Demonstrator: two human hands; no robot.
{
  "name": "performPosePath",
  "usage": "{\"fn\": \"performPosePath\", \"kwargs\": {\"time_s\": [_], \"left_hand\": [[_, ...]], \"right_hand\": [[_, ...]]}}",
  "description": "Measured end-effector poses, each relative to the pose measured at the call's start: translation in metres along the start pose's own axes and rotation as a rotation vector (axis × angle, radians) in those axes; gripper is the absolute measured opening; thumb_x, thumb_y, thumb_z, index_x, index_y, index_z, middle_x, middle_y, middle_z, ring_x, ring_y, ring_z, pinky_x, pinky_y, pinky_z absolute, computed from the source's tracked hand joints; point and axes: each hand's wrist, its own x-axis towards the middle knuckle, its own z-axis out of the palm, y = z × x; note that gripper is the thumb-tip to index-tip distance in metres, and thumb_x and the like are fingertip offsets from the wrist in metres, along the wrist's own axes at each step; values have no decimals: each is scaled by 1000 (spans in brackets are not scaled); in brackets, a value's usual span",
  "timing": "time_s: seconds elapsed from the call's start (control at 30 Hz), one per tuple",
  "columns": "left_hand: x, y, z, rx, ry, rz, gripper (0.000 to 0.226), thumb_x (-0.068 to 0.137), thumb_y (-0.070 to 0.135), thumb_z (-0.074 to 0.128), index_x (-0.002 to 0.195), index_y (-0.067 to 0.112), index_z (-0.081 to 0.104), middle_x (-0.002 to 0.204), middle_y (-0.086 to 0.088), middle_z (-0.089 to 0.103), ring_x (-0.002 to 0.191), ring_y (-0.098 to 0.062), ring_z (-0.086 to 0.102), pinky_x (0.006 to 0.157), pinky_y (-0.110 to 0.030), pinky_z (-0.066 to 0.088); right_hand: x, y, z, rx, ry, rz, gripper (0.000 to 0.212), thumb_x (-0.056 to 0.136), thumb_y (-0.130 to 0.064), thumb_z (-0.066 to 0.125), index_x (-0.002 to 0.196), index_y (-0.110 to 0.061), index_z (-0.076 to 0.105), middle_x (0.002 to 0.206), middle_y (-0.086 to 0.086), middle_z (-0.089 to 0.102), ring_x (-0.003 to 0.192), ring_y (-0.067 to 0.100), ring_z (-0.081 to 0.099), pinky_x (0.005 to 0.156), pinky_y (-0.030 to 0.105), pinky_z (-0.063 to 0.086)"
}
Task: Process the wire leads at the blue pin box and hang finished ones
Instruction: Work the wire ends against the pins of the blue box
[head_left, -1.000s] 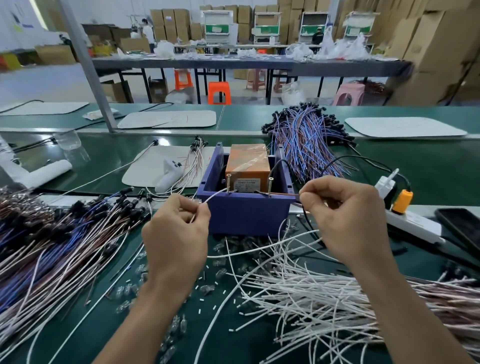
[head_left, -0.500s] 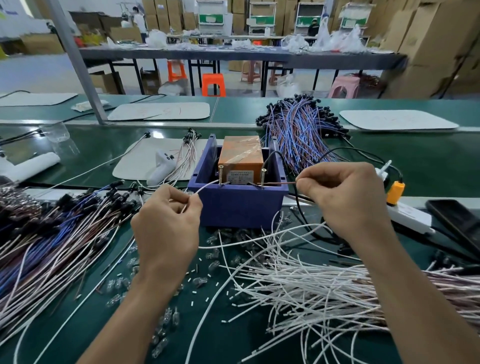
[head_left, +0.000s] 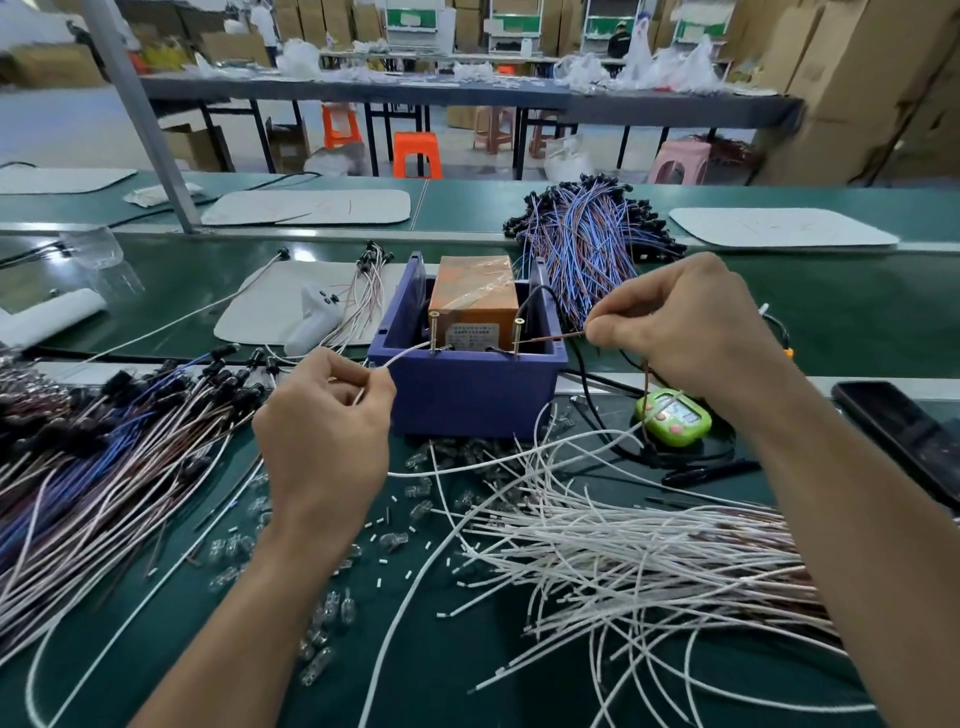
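Note:
The blue pin box (head_left: 467, 387) stands mid-table with an orange block (head_left: 474, 301) inside and two upright brass pins (head_left: 432, 332) at its front rim. My left hand (head_left: 324, 431) pinches a white wire lead (head_left: 402, 356) whose tip reaches the left pin. My right hand (head_left: 680, 327) pinches a brown lead (head_left: 553, 339) that runs to the right pin (head_left: 517, 338). Both hands hover just in front of the box.
Loose white leads (head_left: 597, 551) lie at front right, a heap of leads with black ends (head_left: 104, 431) at left, a blue-brown bundle (head_left: 587, 244) behind the box. A green timer (head_left: 672, 415) and a black phone (head_left: 904, 436) sit right. Small clear bulbs (head_left: 332, 608) litter the mat.
My right hand has lifted and drawn to the right, uncovering the green timer. The left hand stays near the left pin with the white lead. The view has tilted slightly.

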Motion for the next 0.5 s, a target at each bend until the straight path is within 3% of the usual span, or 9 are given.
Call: {"fn": "performPosePath", "kwargs": {"time_s": [0.1,0.2,0.3,0.4,0.5], "left_hand": [[2,-1,0,-8,5,-15,22,88,31,79,73,25,64,50,20,58,64,1,65,53,-20,42],[2,0,-1,-7,3,-14,23,88,31,79,72,26,63,49,21,57,64,1,64,53,-19,45],[2,1,-2,-13,4,-9,26,87,29,80,71,30,60,48,23,54,63,7,63,52,-6,40],[1,2,-2,-20,2,-12,27,87,29,79,70,32,59,49,23,59,64,6,63,56,-3,40],[1,3,-4,-50,-13,-29,26,88,31,78,70,31,59,68,35,64,59,2,64,53,-5,41]], "right_hand": [[2,-1,0,-31,-6,7,10,75,-31,90,73,-30,81,65,-20,73,59,-4,66,54,9,45],[1,1,4,-43,12,6,9,75,-31,90,74,-30,81,63,-20,72,49,-5,61,47,7,41],[0,1,6,-41,58,0,9,74,-30,90,72,-31,81,60,-21,70,47,-3,61,42,8,41],[-2,-1,6,-50,71,8,10,74,-30,90,71,-31,80,59,-21,70,50,-3,63,48,11,45],[-6,-3,-2,-16,19,8,10,74,-29,90,71,-29,81,63,-14,73,55,1,66,57,20,51]]}}
